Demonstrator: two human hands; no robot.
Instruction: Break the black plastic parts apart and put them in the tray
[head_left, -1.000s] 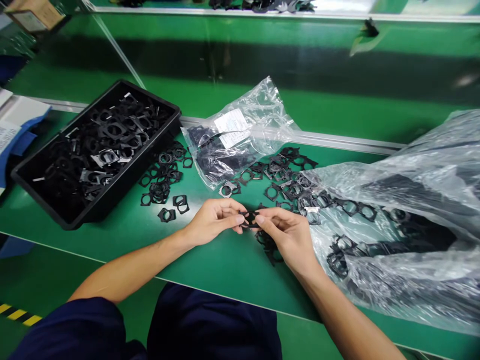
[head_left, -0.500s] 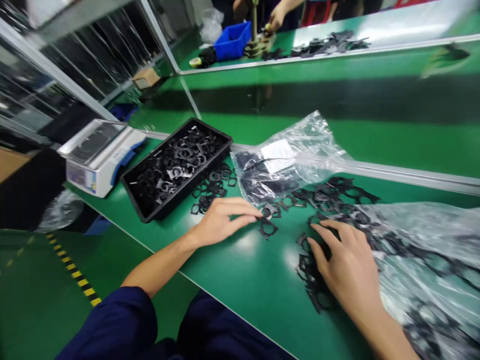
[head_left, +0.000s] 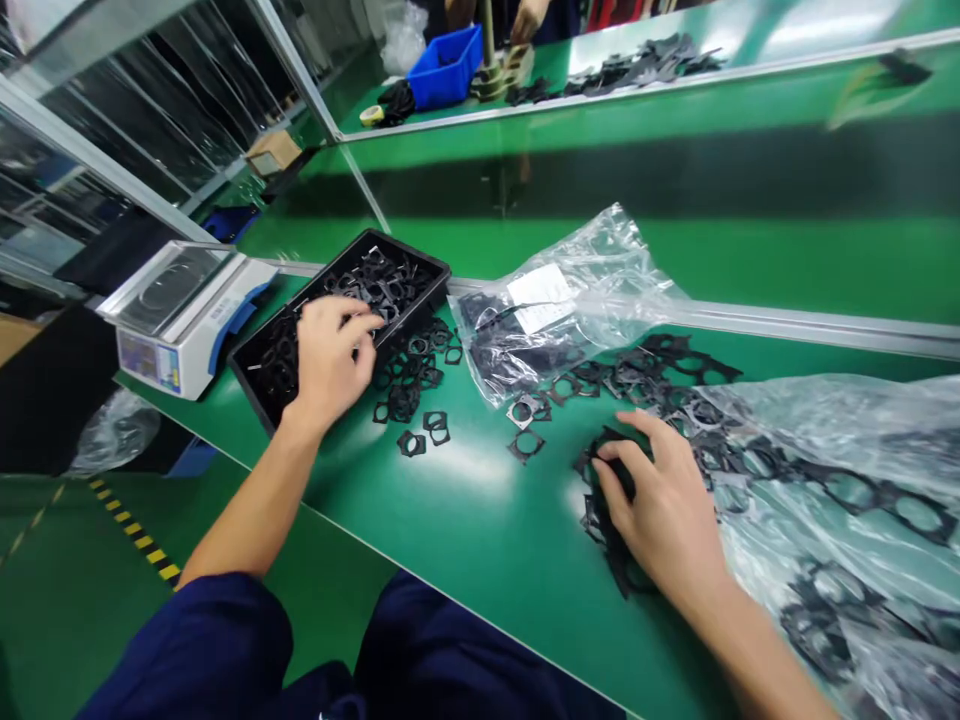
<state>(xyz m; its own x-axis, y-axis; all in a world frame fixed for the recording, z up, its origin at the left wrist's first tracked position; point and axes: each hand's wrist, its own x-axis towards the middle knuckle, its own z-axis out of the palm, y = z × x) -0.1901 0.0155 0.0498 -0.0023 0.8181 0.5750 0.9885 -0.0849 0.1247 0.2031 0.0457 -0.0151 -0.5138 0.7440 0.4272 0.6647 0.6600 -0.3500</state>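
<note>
My left hand (head_left: 334,355) is over the near side of the black tray (head_left: 247,385), fingers loosely bent and apart, with nothing visible in them. Inside the tray lies a heap of small black ring-shaped pieces (head_left: 390,285). My right hand (head_left: 667,510) has thumb and fingers closed on a black ring-shaped piece (head_left: 606,440) at the edge of a pile, and the palm hides part of that pile. Two loose ring-shaped pieces (head_left: 527,445) lie on the green table between my hands. More small pieces (head_left: 405,400) are scattered beside the tray.
A white scale (head_left: 172,320) stands left of the tray. A clear bag with a white label (head_left: 540,298) lies at the table's back edge; plastic sheeting (head_left: 825,420) with black pieces spreads at right. Beyond the divider are a blue bin (head_left: 446,70) and another person's hand (head_left: 529,18).
My left hand has moved left from the loose pieces in the middle to over the tray. A few pieces now show on the table near it. My right hand has closed at the pile.
</note>
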